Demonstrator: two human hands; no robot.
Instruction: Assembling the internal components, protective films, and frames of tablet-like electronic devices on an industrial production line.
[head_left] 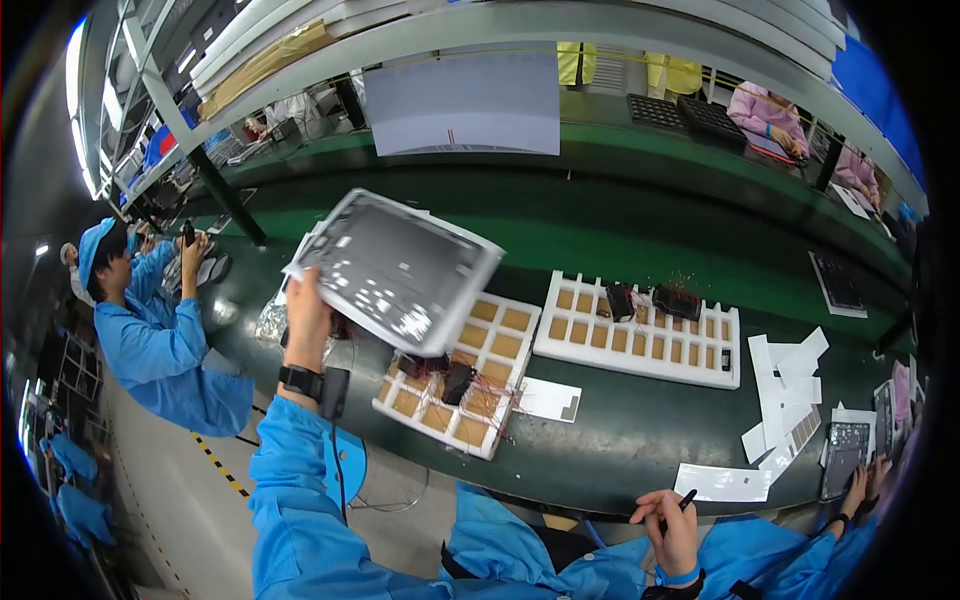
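Note:
My left hand (308,312) is raised over the left part of the green bench, its fingers closed on the near left edge of a tablet-like panel (400,262). The panel is tilted, with a pale frame and a shiny dark grey face that shows bright reflections. Below it is a white foam tray (487,440) with tan compartments, holding small black parts (458,383) with thin reddish wires. By the bench's front edge, my right hand (668,527) is closed around a slim black pen-like tool (687,498); its exact kind is unclear.
A second foam tray (640,372) with black wired parts lies farther right. White sheets (785,395) and a white card (550,399) lie on the bench (620,440). Co-workers sit at the left (165,330) and right (850,495). A shelf rail (480,25) crosses above.

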